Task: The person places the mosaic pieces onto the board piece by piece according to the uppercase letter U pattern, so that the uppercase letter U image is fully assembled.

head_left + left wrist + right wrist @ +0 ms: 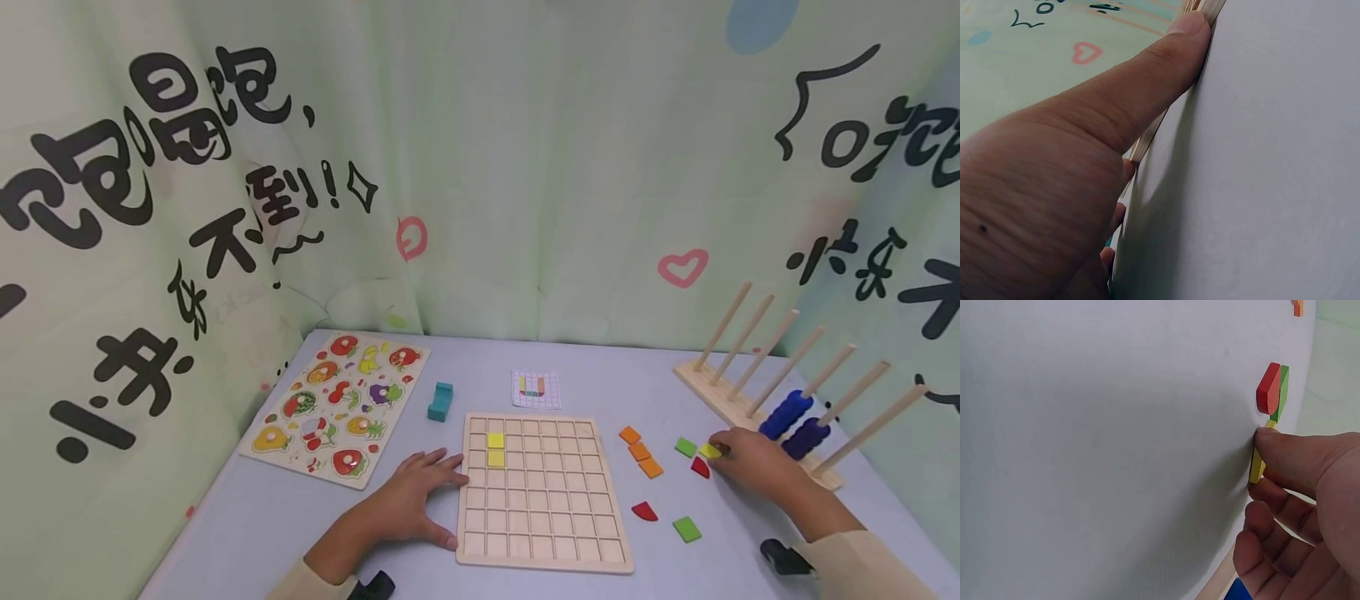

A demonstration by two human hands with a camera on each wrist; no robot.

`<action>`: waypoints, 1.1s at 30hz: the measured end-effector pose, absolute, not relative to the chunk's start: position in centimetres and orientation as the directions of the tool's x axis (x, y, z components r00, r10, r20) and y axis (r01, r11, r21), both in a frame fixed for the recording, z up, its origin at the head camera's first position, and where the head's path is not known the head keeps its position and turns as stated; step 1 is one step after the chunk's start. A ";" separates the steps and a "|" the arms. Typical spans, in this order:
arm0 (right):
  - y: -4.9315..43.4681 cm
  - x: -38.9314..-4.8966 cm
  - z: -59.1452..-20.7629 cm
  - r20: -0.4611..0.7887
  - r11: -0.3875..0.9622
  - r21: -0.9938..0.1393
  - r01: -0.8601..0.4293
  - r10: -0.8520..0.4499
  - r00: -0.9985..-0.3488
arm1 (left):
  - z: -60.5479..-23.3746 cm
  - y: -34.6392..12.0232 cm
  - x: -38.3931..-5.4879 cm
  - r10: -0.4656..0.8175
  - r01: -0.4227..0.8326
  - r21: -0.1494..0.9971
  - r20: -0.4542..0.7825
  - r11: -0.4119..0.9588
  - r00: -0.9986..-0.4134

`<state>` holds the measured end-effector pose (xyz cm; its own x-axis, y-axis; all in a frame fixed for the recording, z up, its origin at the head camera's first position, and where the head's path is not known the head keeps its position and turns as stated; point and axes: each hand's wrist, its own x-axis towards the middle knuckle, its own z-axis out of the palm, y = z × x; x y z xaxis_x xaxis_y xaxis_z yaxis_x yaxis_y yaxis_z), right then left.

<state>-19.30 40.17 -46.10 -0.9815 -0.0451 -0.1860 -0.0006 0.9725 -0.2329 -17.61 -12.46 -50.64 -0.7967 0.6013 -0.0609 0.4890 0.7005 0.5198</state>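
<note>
The yellow piece lies to the right of the wooden board, at the fingertips of the right hand, the nearer one, which pinches it between thumb and finger; its long axis I cannot tell. The left hand, thumb spread from fingers, touches the board's left edge. Yellow squares sit in the board's far left part.

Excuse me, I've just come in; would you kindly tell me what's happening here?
A person's right grip pinches a yellow piece near a red wedge and a green square. Their left grip touches the left edge of a wooden grid board, on which two yellow squares sit in one column.
</note>
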 end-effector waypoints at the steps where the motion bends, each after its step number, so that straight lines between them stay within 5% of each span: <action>1: 40.1 -19.3 -46.1 -0.187 0.972 -0.233 -0.001 -0.046 -0.981 | -50.7 -12.5 -17.6 0.600 0.487 0.521 -0.062 0.701 -0.797; 33: 32.9 -18.4 -45.5 -0.020 0.964 -0.192 -0.182 -0.189 -0.982 | -50.9 -12.5 -17.6 0.602 0.487 0.525 -0.062 0.698 -0.796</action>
<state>-18.36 32.90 -45.48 -0.9818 -0.1888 -0.0195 -0.1816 0.9644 -0.1921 -17.58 -12.52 -50.87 -0.7962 0.6019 -0.0616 0.4870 0.6979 0.5250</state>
